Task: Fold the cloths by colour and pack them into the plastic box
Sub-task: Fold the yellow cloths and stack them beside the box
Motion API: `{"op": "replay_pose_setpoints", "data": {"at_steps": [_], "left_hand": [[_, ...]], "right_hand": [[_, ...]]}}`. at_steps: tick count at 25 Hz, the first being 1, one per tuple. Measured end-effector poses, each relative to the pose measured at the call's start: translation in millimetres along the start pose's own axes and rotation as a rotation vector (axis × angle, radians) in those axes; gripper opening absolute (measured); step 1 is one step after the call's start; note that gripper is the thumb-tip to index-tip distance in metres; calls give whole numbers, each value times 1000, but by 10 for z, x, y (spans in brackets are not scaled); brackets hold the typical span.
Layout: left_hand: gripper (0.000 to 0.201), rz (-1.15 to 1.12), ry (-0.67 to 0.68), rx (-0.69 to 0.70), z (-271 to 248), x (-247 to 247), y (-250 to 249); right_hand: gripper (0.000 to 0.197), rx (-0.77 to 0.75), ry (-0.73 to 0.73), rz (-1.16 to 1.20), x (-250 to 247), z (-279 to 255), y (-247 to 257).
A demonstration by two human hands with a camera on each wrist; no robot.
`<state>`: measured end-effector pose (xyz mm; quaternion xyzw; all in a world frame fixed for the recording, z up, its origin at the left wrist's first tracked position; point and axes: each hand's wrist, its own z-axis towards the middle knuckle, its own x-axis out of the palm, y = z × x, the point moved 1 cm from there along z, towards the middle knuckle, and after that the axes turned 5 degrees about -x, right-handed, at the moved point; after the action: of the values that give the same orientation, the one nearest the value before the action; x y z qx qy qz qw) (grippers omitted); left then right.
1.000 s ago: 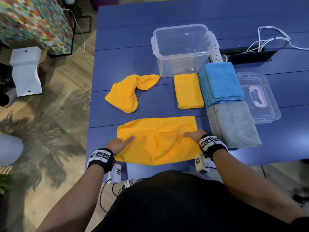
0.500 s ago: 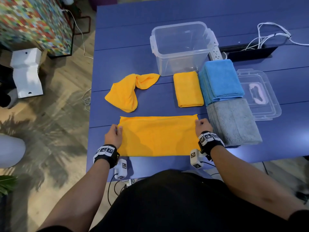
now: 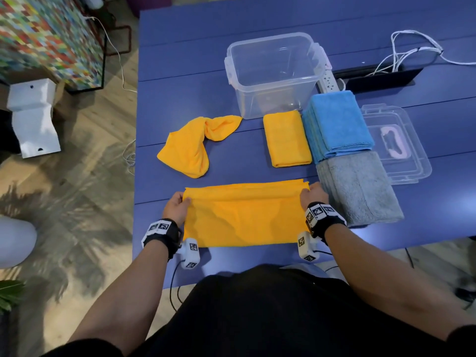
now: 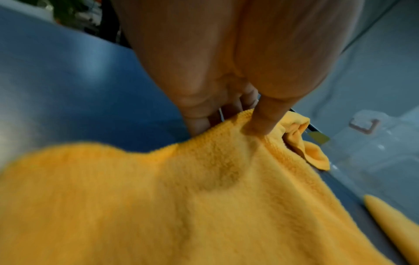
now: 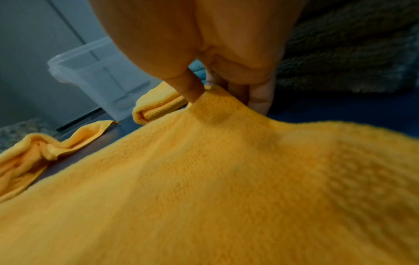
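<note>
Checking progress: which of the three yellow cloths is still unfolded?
The crumpled yellow cloth left of the plastic box; one lies folded beside the blue stack, one is mid-fold in both hands.

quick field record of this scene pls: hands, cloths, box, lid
left hand: pinches far left corner of spread yellow cloth
right hand: pinches its far right corner
folded: yellow cloth, blue stack, grey cloth
unfolded: crumpled yellow cloth
plastic box: open, no cloths inside
lid: on table, right of the stacks
</note>
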<state>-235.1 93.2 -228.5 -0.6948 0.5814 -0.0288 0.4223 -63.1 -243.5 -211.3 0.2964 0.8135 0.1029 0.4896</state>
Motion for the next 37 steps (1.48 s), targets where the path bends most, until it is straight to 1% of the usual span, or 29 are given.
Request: {"op": "replay_pose_setpoints", "data": {"at_steps": [2, 4, 6, 8, 13, 17, 19, 20, 22, 23, 24, 26, 27, 28, 29, 30, 32, 34, 36, 37], "left_hand": [[28, 38, -12, -42, -58, -11, 19], [34, 180, -65, -14, -49, 20, -72], [27, 263, -126, 43, -39, 44, -159], [21, 241, -191, 82, -39, 59, -171], [24, 129, -293, 114, -108, 129, -66], [28, 203, -308, 166, -141, 166, -9], [27, 238, -311, 166, -152, 179, -2], [26, 252, -318, 160, -170, 179, -15], [29, 268, -334, 117, -220, 170, -27], [33, 277, -332, 69, -253, 156, -21], [38, 304, -308, 11, -275, 138, 11], [47, 405, -182, -88, -302, 104, 100], [50, 468, -95, -105, -292, 96, 161], [51, 528, -22, -107, -282, 80, 224], [49, 573, 24, -107, -280, 53, 263], [47, 600, 39, -103, -289, 22, 279], [48, 630, 43, -105, -327, -25, 266], [43, 663, 45, -109, -368, -38, 228], [39, 663, 38, -115, -413, -4, 222], [45, 635, 30, -123, -431, 26, 235]], "right_hand": [[38, 6, 38, -22, -5, 15, 56], [41, -19, 46, -97, -3, 69, 72], [36, -75, 25, -152, 6, 112, 53], [32, -110, -16, -144, 8, 121, 25], [31, -116, -73, -100, 64, 76, -18], [30, -110, -99, -10, 60, 60, 7], [26, -145, -127, -15, 41, 30, 28], [26, -182, -164, -54, 30, 16, 48], [30, -308, -260, -164, 9, -27, 79], [29, -356, -250, -197, 11, -50, 85], [29, -379, -168, -203, 32, -83, 87], [31, -364, 121, -229, 132, -170, 50], [32, -357, 216, -240, 183, -199, 19], [32, -353, 243, -238, 224, -217, -11], [32, -351, 228, -233, 254, -217, -28], [33, -354, 207, -240, 271, -218, -20], [34, -351, 189, -255, 285, -233, 8], [35, -360, 178, -243, 288, -254, 36], [38, -379, 204, -253, 266, -285, 19], [40, -382, 232, -276, 239, -292, -8]]}}
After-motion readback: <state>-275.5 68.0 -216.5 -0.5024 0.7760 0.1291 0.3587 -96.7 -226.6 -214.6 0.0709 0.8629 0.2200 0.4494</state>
